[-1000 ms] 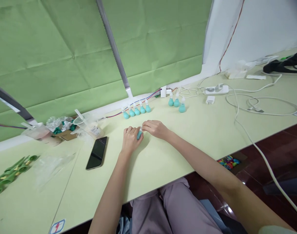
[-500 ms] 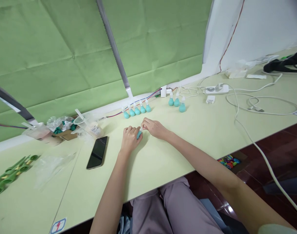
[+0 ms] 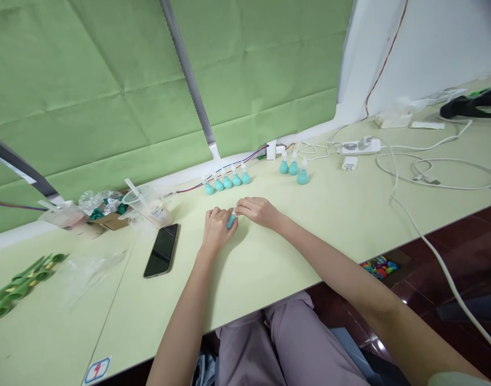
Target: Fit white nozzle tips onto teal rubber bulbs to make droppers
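My left hand [image 3: 217, 228] is closed around a small teal bulb-shaped bottle [image 3: 231, 220], tilted with its clear top toward the right. At that top, the fingers of my right hand [image 3: 259, 210] are pinched together; the fingers hide most of the tip. Behind my hands stands a row of several matching teal bottles [image 3: 228, 183] with pale nozzle tops. Farther right is a group of three more teal bottles [image 3: 302, 176], upright on the table.
A phone [image 3: 162, 250] lies left of my left arm. Beyond it are drink cups [image 3: 154, 213], a small cardboard box [image 3: 113, 219], a plastic bag [image 3: 90, 271] and green horn-shaped pieces [image 3: 23, 287]. A power strip [image 3: 360, 146] and white cables run along the right side.
My right hand's fingers have shifted slightly at the bottle's top. The bottle has turned a little in my left hand, and the view has moved slightly.
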`<state>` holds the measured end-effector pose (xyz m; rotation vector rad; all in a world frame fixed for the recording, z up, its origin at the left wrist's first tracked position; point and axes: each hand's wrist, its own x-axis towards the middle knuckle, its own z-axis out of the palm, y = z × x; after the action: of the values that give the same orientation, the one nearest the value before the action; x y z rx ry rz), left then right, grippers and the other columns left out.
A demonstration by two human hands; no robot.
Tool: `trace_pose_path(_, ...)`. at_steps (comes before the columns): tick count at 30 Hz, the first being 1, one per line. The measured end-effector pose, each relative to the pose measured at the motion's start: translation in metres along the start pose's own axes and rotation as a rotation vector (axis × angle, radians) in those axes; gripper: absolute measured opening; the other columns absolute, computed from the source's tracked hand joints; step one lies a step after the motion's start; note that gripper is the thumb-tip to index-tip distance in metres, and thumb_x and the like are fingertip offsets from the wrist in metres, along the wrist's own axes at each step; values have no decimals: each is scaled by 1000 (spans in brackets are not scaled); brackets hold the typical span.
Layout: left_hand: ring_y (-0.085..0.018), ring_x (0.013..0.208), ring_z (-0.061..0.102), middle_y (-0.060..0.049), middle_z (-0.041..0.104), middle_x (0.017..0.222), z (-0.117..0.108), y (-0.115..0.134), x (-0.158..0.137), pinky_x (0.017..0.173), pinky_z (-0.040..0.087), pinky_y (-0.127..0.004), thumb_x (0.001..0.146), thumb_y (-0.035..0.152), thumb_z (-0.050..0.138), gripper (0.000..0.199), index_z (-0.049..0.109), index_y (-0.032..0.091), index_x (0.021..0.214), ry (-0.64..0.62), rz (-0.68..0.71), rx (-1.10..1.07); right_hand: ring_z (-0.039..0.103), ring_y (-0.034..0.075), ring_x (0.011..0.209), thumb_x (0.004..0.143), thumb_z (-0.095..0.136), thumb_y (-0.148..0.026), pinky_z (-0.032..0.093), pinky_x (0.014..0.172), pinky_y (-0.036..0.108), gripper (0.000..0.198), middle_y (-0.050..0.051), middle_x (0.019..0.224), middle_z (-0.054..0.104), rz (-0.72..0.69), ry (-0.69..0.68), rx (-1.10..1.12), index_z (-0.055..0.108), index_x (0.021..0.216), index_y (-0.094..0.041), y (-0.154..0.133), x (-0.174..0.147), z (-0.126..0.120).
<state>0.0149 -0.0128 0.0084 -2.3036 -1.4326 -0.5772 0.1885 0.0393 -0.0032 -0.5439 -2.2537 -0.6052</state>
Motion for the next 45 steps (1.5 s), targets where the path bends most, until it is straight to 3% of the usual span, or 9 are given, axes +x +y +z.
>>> trace_pose_path(9, -21, 79, 49, -6, 62, 77, -1, 0, 0, 72, 31, -36, 84, 31, 41, 25, 59, 19, 97, -11, 13, 27, 48, 14, 72, 93, 30, -18, 32, 58, 26, 23, 6, 82, 53, -8, -129, -61, 51, 84, -15, -2, 9, -5)
trace_pose_path(17, -22, 81, 49, -7, 62, 77, -3, -1, 1, 74, 31, -36, 85, 30, 41, 24, 58, 19, 98, -6, 54, 57, 49, 13, 74, 94, 30, -23, 34, 57, 23, 22, 6, 85, 51, 64, -189, 48, 49, 87, -14, -5, 11, -7)
trace_pose_path(22, -22, 81, 50, -7, 62, 77, 3, -6, -2, 74, 32, -36, 83, 29, 42, 25, 58, 19, 100, -32, 86, 64, 51, 10, 71, 92, 33, -17, 34, 56, 21, 22, 3, 83, 54, 166, -125, 152, 51, 81, -16, -3, 13, -13)
trace_pose_path(25, -22, 81, 50, -7, 63, 77, 4, -10, -2, 72, 32, -36, 83, 31, 43, 27, 59, 19, 102, -15, 26, 48, 53, 10, 76, 92, 36, -24, 35, 60, 21, 19, 3, 88, 56, 219, -29, 168, 53, 86, -17, 1, 12, -17)
trace_pose_path(32, -22, 80, 51, -7, 64, 77, 1, -5, 0, 72, 32, -36, 84, 34, 42, 27, 59, 20, 99, -8, -23, -17, 52, 12, 79, 91, 41, -30, 33, 61, 24, 18, 3, 90, 59, 10, -29, 67, 55, 87, -20, 2, 5, -9)
trace_pose_path(38, -22, 79, 50, -6, 63, 76, 2, 0, 0, 72, 32, -36, 85, 32, 40, 26, 59, 20, 98, -22, 19, 12, 52, 12, 76, 92, 36, -24, 33, 59, 24, 23, 3, 85, 59, 4, -36, 31, 54, 81, -17, 1, 5, -5)
trace_pose_path(45, -23, 81, 50, -8, 63, 76, 3, -3, -1, 73, 31, -37, 84, 30, 42, 24, 59, 18, 98, -45, 93, 78, 52, 11, 71, 92, 38, -23, 33, 55, 23, 20, 4, 86, 55, 20, -217, 62, 53, 84, -15, -1, 8, -10)
